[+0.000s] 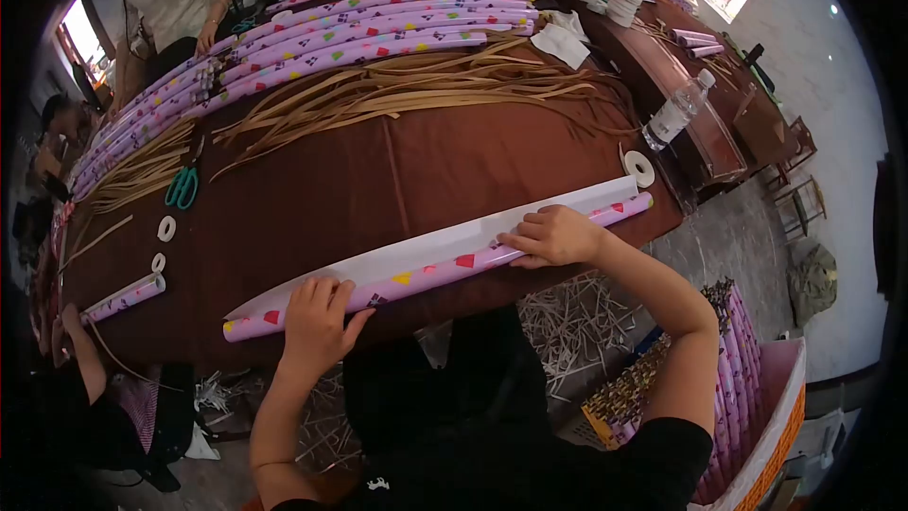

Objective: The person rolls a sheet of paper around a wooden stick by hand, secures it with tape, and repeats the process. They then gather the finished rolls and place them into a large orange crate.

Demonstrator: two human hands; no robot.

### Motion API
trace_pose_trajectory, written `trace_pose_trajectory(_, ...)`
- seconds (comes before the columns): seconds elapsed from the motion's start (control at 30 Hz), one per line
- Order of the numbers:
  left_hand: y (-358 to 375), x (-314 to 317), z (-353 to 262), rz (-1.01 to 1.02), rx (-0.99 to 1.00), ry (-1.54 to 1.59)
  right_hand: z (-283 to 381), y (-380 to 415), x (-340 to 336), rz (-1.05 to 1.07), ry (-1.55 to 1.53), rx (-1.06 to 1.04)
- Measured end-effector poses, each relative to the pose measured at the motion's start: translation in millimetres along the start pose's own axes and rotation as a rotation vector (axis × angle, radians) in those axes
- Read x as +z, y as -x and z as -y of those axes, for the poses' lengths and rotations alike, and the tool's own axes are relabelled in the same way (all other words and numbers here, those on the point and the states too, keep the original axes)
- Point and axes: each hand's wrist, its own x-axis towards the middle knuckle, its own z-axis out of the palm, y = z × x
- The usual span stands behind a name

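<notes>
A long roll of pink-purple patterned wrapping paper [430, 273] lies along the near edge of the brown-covered table. Its white inner side [407, 246] shows as a loose flap along the far side of the roll. Near the roll's left end, my left hand [317, 322] has its fingers over the top and its thumb on the near side. Further right, my right hand [553, 235] presses curled fingers onto the roll. A white tape roll [639, 167] rests just beyond the right end.
Brown strips [378, 99] lie across the table before stacked rolls [378, 24]. Scissors [183, 185], small tape rings [166, 228] and a bottle [676, 112] lie around. People work at the far side and left. A basket of rolls [776, 416] stands at right.
</notes>
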Motion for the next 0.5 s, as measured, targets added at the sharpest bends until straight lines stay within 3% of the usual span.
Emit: trace_pose_trajectory(0.5, -4, 11, 17, -0.013, 0.063, 0.095, 11, -3, 2, -0.048, 0.112, 0.142)
